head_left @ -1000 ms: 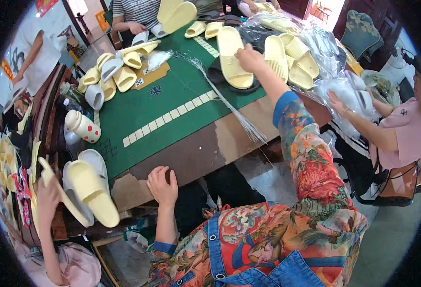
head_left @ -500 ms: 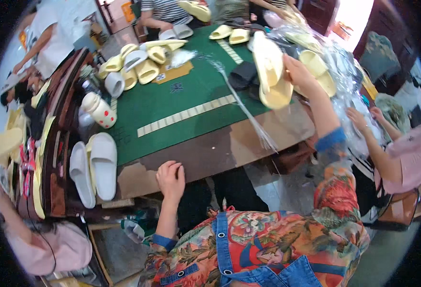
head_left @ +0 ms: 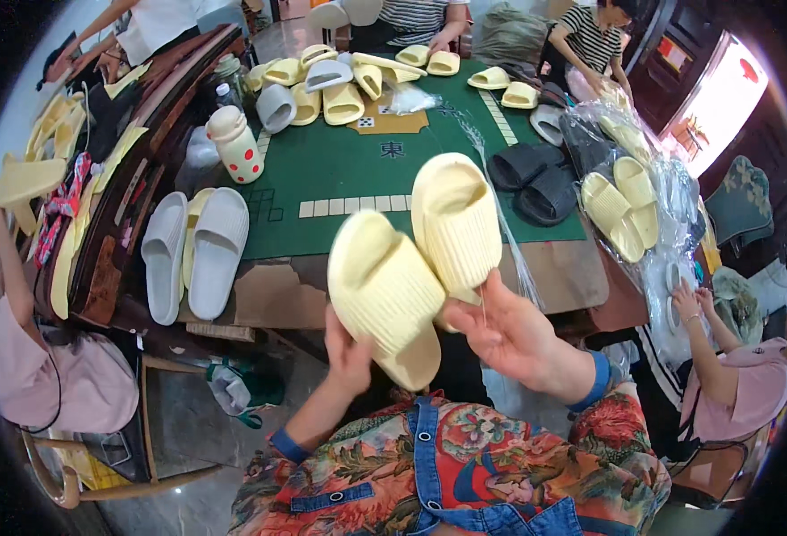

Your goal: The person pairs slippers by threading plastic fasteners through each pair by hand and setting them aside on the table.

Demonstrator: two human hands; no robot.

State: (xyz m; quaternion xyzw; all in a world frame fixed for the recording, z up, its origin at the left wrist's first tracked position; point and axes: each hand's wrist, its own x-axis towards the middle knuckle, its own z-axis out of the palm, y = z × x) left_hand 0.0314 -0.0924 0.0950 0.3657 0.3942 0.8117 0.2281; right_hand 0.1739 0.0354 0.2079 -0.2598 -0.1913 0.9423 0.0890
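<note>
**Pale yellow slide pair held up over the near edge of the green table**

Landmark: green table mat point(head_left: 340, 170).

- Left hand point(head_left: 347, 350), below the mat's near edge. Fingers wrapped round the heel end of a pale yellow slide sandal point(head_left: 385, 299); thumb side mostly hidden behind the sole. Sandal tilted, strap end pointing up toward the mat.
- Right hand point(head_left: 510, 335), near side of the mat, to the right of the left hand. Fingers pinched on the lower end of the second pale yellow slide sandal point(head_left: 456, 223), palm turned up. This sandal stands nearly upright, its upper half overlapping the mat's near edge in view.
- The two sandals touch along their inner sides, the right one higher.
- Grey-white slide pair point(head_left: 192, 255) lying side by side off the mat's left near corner, on the bare brown table edge.
- Cream bottle with red dots point(head_left: 235, 143) upright at the mat's left edge.
- Black slides point(head_left: 532, 179) on the mat's right edge; bagged yellow slides point(head_left: 621, 210) just beyond them, off the mat.
- Heap of yellow and grey slides point(head_left: 322, 85) at the mat's far left corner.
- Other people seated round the mat: striped top point(head_left: 590, 40) at the far right, pink top point(head_left: 742, 393) at the near right.
</note>
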